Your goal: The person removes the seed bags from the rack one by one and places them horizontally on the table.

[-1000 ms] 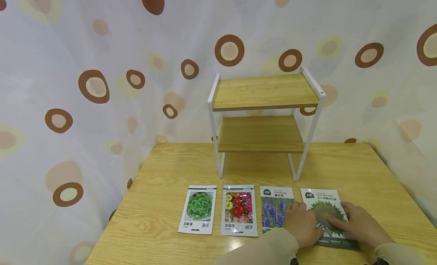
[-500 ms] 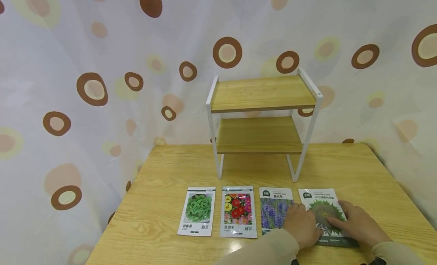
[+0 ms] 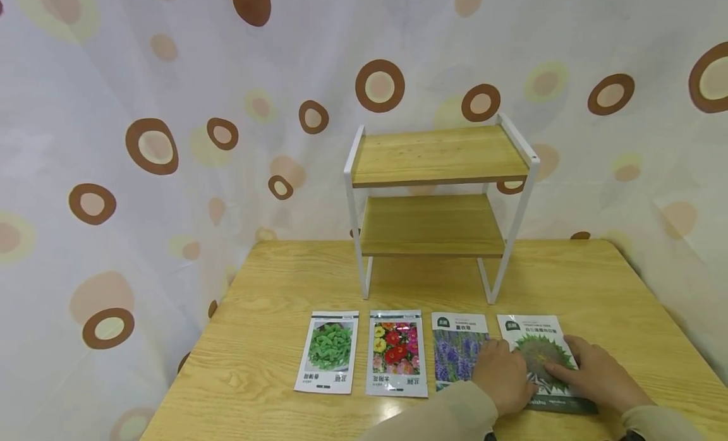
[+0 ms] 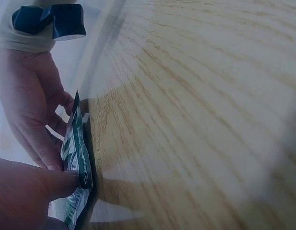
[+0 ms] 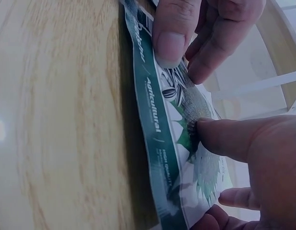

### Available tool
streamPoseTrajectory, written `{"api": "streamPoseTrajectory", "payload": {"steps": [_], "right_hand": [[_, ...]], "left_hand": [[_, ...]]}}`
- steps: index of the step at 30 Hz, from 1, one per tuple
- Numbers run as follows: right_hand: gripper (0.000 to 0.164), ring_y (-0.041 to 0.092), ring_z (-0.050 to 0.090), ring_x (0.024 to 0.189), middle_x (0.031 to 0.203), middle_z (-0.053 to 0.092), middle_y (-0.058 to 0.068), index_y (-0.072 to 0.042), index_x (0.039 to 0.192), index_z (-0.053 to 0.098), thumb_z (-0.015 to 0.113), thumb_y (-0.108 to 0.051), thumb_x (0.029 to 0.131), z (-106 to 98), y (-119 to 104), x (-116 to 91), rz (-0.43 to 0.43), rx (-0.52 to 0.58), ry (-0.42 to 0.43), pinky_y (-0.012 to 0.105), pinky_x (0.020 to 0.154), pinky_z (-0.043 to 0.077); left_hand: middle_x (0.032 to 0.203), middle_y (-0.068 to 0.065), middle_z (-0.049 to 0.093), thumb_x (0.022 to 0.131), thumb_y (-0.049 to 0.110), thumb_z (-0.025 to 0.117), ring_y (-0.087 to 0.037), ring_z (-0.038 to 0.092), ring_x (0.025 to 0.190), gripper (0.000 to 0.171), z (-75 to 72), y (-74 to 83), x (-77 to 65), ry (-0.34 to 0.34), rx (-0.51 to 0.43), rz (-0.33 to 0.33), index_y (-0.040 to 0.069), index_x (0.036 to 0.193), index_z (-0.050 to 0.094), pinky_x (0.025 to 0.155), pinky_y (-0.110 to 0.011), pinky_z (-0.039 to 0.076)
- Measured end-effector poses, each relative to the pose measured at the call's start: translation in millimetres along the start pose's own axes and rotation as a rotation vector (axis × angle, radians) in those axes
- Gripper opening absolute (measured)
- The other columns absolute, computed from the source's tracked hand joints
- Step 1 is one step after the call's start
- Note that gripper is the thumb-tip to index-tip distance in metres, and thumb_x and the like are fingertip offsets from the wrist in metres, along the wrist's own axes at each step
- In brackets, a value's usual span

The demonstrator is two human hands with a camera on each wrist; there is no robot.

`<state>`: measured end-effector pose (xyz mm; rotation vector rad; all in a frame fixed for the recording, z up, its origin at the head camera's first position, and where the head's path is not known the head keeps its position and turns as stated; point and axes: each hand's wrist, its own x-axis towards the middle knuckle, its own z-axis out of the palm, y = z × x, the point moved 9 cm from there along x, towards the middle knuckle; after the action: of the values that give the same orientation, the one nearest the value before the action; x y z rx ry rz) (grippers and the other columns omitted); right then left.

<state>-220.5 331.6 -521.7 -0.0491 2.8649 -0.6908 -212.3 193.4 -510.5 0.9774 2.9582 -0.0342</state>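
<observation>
A sunflower seed packet (image 3: 540,356) lies on the table at the right end of a row, its face up. My left hand (image 3: 503,374) holds its left side, the thumb pressed on the packet's printed face near the dark green end strip. At the opposite edge, my right hand (image 3: 597,374) grips the packet with the thumb on top and fingers along the side. The right wrist view shows both thumbs on the packet (image 5: 172,139), partly covering its print. Just left of my left hand lies a lavender seed packet (image 3: 457,349), its lower right corner hidden by that hand.
A packet with red and yellow flowers (image 3: 396,352) and a green-leaf packet (image 3: 326,352) continue the row leftward. Behind them a two-tier wooden shelf (image 3: 435,157) with white legs stands on the wooden table (image 3: 250,365). A spotted curtain (image 3: 199,81) hangs behind the table.
The head view shifts slightly. Both hands keep their hold on the sunflower packet, which stays in about the same place.
</observation>
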Motion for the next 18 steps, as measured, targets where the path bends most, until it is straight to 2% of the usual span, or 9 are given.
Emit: {"api": "streamPoseTrajectory", "payload": {"steps": [7, 10, 13, 18], "right_hand": [[0.096, 0.031, 0.058, 0.084, 0.094, 0.06, 0.022, 0.025, 0.131, 0.033, 0.06, -0.057, 0.088, -1, -1, -1, 0.005, 0.007, -0.004, 0.048, 0.068, 0.049], [0.095, 0.031, 0.057, 0.084, 0.094, 0.059, 0.021, 0.024, 0.131, 0.033, 0.06, -0.057, 0.088, -1, -2, -1, 0.012, 0.004, -0.007, 0.049, 0.069, 0.048], [0.095, 0.031, 0.057, 0.084, 0.094, 0.059, 0.021, 0.024, 0.132, 0.032, 0.059, -0.057, 0.089, -1, -3, -2, 0.016, 0.011, -0.007, 0.05, 0.069, 0.048], [0.092, 0.031, 0.058, 0.084, 0.093, 0.059, 0.02, 0.024, 0.131, 0.032, 0.057, -0.055, 0.091, -1, -1, -1, 0.011, 0.026, -0.004, 0.049, 0.068, 0.048]], "left_hand": [[0.088, 0.014, 0.057, 0.085, 0.064, 0.058, -0.005, 0.049, 0.097, 0.039, 0.2, -0.7, 2.2, 0.032, -0.008, -0.005, 0.027, 0.08, 0.065, 0.098, -0.024, 0.034], [0.09, 0.014, 0.057, 0.085, 0.063, 0.059, -0.004, 0.049, 0.1, 0.038, -1.0, -3.0, 1.1, 0.039, -0.054, -0.016, 0.026, 0.081, 0.066, 0.099, -0.024, 0.034], [0.103, 0.012, 0.057, 0.085, 0.061, 0.061, -0.005, 0.048, 0.108, 0.039, -2.3, -7.0, -1.2, 0.04, -0.123, -0.038, 0.023, 0.089, 0.068, 0.101, -0.025, 0.035], [0.129, 0.006, 0.05, 0.088, 0.06, 0.059, -0.009, 0.045, 0.121, 0.048, -2.2, -15.2, -6.6, 0.035, -0.246, -0.057, 0.019, 0.111, 0.066, 0.1, -0.025, 0.038]]}}
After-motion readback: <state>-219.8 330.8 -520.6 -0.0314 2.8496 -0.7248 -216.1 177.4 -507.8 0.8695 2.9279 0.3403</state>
